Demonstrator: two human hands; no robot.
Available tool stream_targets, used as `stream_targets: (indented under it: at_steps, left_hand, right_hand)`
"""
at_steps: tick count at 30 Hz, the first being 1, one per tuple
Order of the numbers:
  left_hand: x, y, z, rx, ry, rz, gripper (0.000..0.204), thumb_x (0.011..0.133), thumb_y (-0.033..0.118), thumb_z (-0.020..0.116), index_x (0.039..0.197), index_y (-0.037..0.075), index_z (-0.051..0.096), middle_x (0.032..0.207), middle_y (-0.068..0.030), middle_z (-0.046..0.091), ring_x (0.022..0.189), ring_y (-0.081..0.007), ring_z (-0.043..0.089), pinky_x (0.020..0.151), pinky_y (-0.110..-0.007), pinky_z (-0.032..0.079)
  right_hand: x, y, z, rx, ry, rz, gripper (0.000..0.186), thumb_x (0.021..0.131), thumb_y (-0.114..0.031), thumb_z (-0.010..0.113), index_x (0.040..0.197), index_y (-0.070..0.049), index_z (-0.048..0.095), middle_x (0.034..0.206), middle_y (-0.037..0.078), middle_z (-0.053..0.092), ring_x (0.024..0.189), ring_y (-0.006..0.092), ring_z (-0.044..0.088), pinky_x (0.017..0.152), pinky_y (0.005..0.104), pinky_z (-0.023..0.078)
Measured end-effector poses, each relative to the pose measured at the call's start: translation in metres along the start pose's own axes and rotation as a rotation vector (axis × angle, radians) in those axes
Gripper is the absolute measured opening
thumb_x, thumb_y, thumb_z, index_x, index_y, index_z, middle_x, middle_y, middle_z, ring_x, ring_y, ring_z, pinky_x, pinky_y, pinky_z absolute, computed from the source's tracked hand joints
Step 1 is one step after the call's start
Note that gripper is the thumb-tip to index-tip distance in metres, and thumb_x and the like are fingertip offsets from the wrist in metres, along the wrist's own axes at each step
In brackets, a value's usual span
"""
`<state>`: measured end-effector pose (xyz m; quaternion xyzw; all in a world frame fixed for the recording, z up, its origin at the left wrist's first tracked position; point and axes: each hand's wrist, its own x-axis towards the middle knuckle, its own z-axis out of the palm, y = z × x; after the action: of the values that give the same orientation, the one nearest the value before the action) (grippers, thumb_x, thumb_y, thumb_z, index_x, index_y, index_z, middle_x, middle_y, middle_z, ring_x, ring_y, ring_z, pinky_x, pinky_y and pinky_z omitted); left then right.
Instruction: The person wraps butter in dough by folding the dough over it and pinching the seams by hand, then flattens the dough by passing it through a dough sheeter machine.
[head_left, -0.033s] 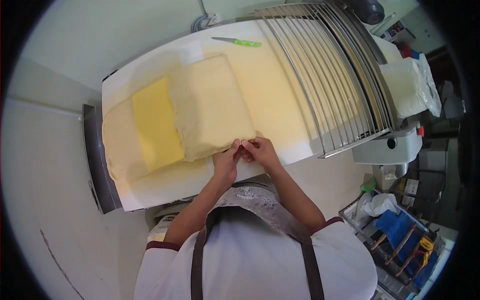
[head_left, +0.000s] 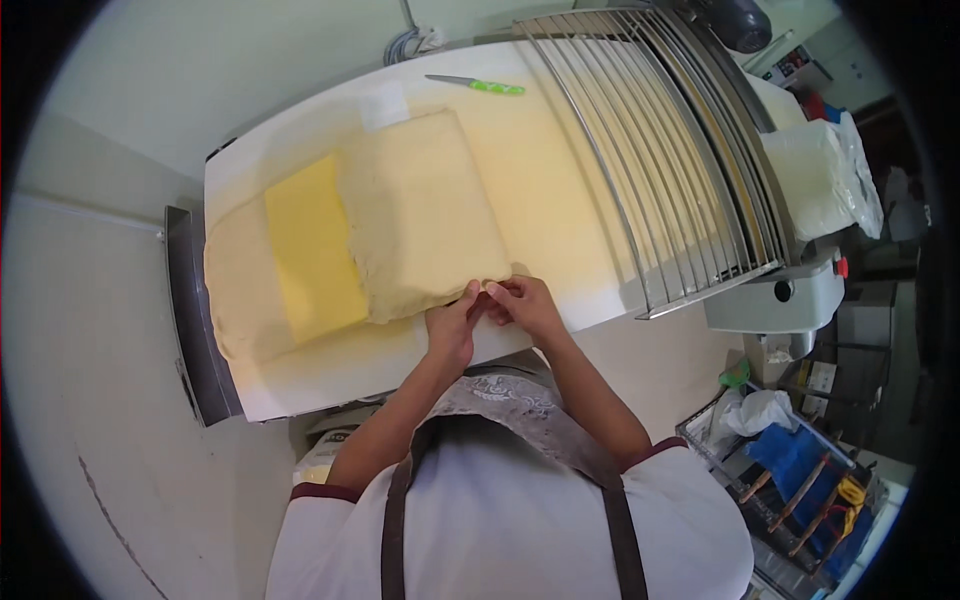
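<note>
A wide sheet of pale dough (head_left: pixel 235 265) lies on the white work surface, with a flat yellow slab (head_left: pixel 315 250), like butter, on it. The right part of the dough is a folded flap (head_left: pixel 420 200) that covers part of the slab; yellow stays bare between flap and left dough. At the flap's near right corner, my left hand (head_left: pixel 453 318) and my right hand (head_left: pixel 520 302) meet, thumbs and fingers pinching the dough edge. Some fingertips are hidden beneath the edge.
A knife (head_left: pixel 475 85) with a green patterned handle lies on the far side of the surface. To the right stands a metal bar guard (head_left: pixel 640 160) over the belt of a machine. A dark metal tray (head_left: pixel 190 310) borders the left end. Crates with blue cloth (head_left: pixel 800 450) sit at lower right.
</note>
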<state>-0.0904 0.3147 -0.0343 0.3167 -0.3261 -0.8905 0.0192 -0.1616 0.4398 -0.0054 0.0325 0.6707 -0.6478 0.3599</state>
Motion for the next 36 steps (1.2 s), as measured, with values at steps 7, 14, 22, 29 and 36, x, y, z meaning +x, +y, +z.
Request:
stream_targets:
  at_steps: [7,14,22,29,36]
  left_hand:
    - [-0.013,-0.002,0.018,0.03,0.062,-0.013,0.026,0.09,0.012,0.064,0.113,0.0,0.057,0.108,-0.0093,0.064,0.097,-0.0181,0.062,0.091,-0.032,0.05]
    - [-0.046,0.026,-0.012,0.261,-0.166,-0.238,0.036,0.092,0.016,0.062,0.122,-0.004,0.054,0.113,-0.014,0.063,0.104,-0.0188,0.061,0.093,-0.031,0.049]
    - [-0.129,0.141,-0.172,0.499,0.3,0.109,0.029,0.09,0.018,0.061,0.112,0.0,0.062,0.098,-0.0083,0.067,0.092,-0.016,0.064,0.085,-0.031,0.05]
    - [-0.12,0.225,-0.329,0.786,1.043,0.611,0.041,0.086,0.021,0.068,0.119,-0.002,0.056,0.105,-0.0125,0.065,0.091,-0.0188,0.062,0.084,-0.031,0.049]
    - [-0.072,0.297,-0.302,0.689,0.998,0.163,0.047,0.08,0.025,0.075,0.112,-0.003,0.055,0.098,-0.0108,0.06,0.09,-0.0144,0.058,0.079,-0.028,0.048]
  right_hand:
    - [0.015,0.021,-0.017,-0.012,0.05,-0.102,0.02,0.09,-0.019,0.066,0.089,0.001,0.065,0.073,0.007,0.066,0.06,0.0103,0.06,0.052,0.0247,0.05]
    - [0.019,0.001,-0.034,-0.141,-0.161,-0.156,0.024,0.094,-0.018,0.059,0.078,0.001,0.062,0.063,0.004,0.06,0.053,0.0096,0.055,0.048,0.0253,0.045]
    - [0.029,-0.075,-0.047,-0.801,-0.235,-0.048,0.016,0.082,-0.012,0.073,0.09,0.0,0.067,0.067,0.004,0.063,0.058,0.0101,0.057,0.053,0.0264,0.046]
    - [0.124,-0.193,0.18,-0.807,-0.343,-0.878,0.03,0.085,-0.005,0.066,0.115,-0.003,0.063,0.099,0.009,0.066,0.085,0.0147,0.061,0.073,0.0281,0.05]
    - [0.236,-0.109,0.452,-1.331,-0.703,-1.129,0.063,0.083,-0.042,0.069,0.13,-0.004,0.051,0.131,0.018,0.054,0.119,0.0351,0.051,0.102,0.0434,0.04]
